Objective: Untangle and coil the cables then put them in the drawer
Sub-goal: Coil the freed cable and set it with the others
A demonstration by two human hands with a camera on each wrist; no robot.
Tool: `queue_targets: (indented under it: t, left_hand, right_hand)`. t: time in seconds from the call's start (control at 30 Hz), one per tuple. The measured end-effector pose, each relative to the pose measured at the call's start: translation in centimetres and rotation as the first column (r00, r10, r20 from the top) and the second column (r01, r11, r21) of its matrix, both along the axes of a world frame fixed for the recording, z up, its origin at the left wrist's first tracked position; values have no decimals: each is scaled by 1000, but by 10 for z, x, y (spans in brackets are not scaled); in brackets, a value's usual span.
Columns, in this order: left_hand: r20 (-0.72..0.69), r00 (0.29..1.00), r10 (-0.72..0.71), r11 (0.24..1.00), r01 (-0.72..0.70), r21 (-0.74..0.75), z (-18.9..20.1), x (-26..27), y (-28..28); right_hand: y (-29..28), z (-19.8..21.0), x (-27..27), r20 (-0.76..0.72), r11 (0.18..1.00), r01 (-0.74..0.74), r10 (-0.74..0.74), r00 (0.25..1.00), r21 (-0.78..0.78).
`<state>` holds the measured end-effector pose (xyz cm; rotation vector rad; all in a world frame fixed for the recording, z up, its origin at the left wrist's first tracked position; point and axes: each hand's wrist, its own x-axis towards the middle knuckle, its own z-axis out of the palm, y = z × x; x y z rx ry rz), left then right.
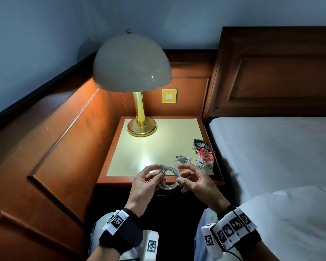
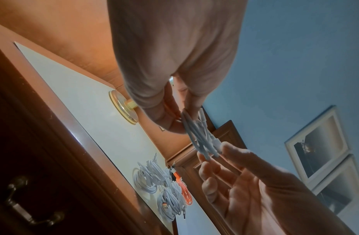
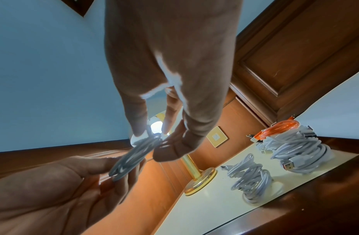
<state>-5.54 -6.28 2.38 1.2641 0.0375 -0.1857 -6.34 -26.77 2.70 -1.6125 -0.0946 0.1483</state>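
White cable [image 1: 167,178] is a flat coil held w/ both hands above the nightstand [image 1: 158,146] front edge: left hand [image 1: 145,182] pinches one side, right hand [image 1: 194,180] the other. Drawer handle [image 2: 32,202] sits below the nightstand top, nearer the left hand

Materials and surface finishes

Nightstand [image 1: 205,127]: varnished glossy wood, smooth pale semi-gloss top inlay. Lamp [image 1: 141,127]: polished brass-coloured metal base, glossy smooth dome shade. Coiled cables [image 1: 183,160]: smooth matt white plastic sheathing. Bed sheet [image 1: 271,147]: matt white cloth.
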Motion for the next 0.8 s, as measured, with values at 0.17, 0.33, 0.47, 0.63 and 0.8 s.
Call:
queue_targets:
  t: [0.17, 0.33, 0.47, 0.63, 0.8]
  left_hand:
    - [-22, 999, -43, 998, 44, 41, 3, 9, -11]
    - [5, 985, -171, 960, 165, 226, 0, 38, -23]
    - [28, 971, -237, 874, 201, 442, -12, 70, -37]
    - [94, 960, -265, 758, 146, 636, -23, 101, -55]
    - [145, 947, -288, 655, 85, 750, -33, 123, -66]
  right_hand:
    - [-6, -4, 12, 6, 994, 98, -98, 995, -53]
    - [-20, -12, 39, 11, 981, 172, -172, 985, -92]
    - [-31, -25, 69, 45, 938, 272, -269, 962, -215]
    - [-40, -40, 100, 91, 868, 323, -312, 946, -376]
    - [-41, -44, 119, 96, 806, 334, -331, 939, -488]
